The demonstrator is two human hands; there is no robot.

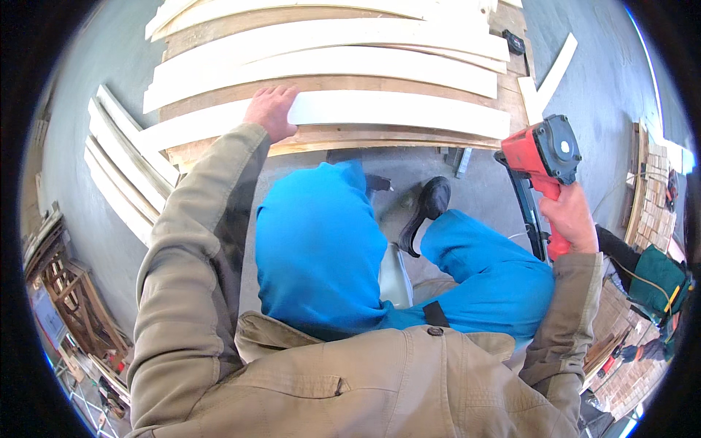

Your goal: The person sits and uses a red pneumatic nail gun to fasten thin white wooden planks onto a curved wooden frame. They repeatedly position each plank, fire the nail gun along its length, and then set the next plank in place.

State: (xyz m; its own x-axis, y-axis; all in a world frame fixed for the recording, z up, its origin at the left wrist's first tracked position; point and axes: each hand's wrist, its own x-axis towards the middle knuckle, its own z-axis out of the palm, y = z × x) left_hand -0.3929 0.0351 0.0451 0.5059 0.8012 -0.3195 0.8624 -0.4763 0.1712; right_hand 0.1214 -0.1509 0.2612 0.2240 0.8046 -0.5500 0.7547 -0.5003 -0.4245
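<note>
A long pale wooden board [398,109] lies along the near side of a wooden worktable [328,137]. Across its left half, my left hand [273,113] is closed over the board, fingers toward the far edge. My right hand [573,217] grips the handle of a red and black nail gun [542,151], held upright off the table's near right corner. The gun's long black magazine runs down beside my right leg. More pale boards [328,64] lie side by side farther back on the table, some overlapping.
Several long boards [124,157] lean at the table's left. A black tape measure [514,42] sits at its right edge, near loose pale strips [556,73]. Stacked wood blocks [650,193] and another person [657,288] are at the far right. A wooden rack [73,292] stands at left.
</note>
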